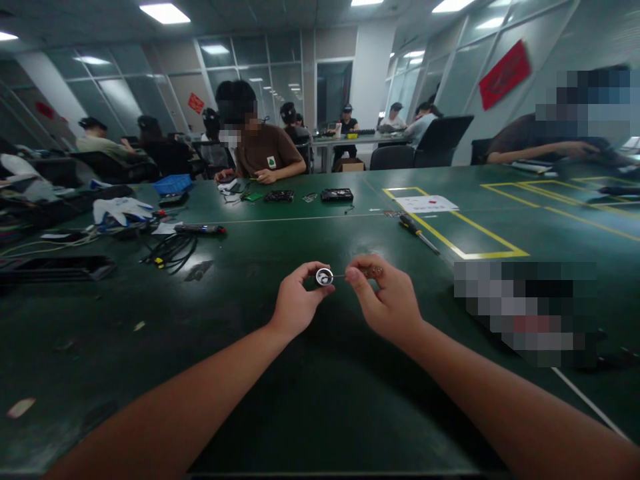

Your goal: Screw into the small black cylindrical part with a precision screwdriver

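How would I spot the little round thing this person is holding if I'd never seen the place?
Start at the big green table filling the foreground, then find the left hand above it. Held between its thumb and fingers is the small round piece. Its bright silvery ring sets it apart from the thin rod in the right hand.

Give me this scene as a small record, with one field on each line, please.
Left hand: holds a small round part with bright rim
Right hand: pinches a thin rod, directed toward the round part; contact unclear
Surface: green table
Left side: blue bin, black cables
Right side: screwdriver
Across table: person in brown shirt
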### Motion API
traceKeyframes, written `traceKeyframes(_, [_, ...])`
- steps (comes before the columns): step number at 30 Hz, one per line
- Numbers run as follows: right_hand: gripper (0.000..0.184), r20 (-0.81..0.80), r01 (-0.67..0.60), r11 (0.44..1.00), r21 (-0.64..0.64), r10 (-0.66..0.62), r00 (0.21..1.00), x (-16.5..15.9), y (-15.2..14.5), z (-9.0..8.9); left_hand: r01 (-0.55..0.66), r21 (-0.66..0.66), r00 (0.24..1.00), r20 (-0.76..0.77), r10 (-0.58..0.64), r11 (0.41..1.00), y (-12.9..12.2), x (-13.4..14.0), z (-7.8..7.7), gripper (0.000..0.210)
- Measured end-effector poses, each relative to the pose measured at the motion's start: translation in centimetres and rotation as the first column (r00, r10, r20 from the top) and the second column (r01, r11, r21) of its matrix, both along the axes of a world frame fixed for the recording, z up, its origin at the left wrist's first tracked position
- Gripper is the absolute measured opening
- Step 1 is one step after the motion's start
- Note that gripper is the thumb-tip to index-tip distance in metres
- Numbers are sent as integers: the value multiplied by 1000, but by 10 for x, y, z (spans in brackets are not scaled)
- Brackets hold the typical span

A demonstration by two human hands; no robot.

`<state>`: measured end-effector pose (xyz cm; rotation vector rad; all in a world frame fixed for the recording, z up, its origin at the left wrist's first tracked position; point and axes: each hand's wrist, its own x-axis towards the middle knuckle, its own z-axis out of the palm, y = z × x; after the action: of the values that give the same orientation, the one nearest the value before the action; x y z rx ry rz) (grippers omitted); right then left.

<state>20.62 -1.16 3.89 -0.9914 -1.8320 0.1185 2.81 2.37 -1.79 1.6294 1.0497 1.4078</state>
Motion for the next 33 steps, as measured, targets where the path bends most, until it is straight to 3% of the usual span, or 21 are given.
traceKeyframes(11, [14,94,-54,998,-22,56,994,0,0,4,-125,109,978,-152,140,986,-3,-2,7,30])
traceKeyframes(17, [26,-237,-95,955,-280,28,971,0,9,-2,-151,151,963,-200,180,977,-4,-2,7,39])
traceKeyframes(23, [32,-661,-349,847,-402,-5,750,-1,25,-11,-156,170,956,-221,192,973,-5,-4,10,40])
traceKeyframes(25, [35,-763,-442,790,-424,-50,644,-1,27,-11,-156,204,954,-224,201,966,-5,-4,11,39])
traceKeyframes(27, [37,-810,-479,774,-414,-74,582,-1,28,-10,-162,236,949,-228,217,958,-5,-5,11,39])
traceKeyframes(29, [36,-785,-430,820,-377,-38,618,0,26,-9,-169,249,943,-239,230,954,-5,-5,11,39])
traceKeyframes(33, [32,-546,-269,919,-289,73,835,2,17,-7,-192,237,936,-249,250,952,-4,-6,11,38])
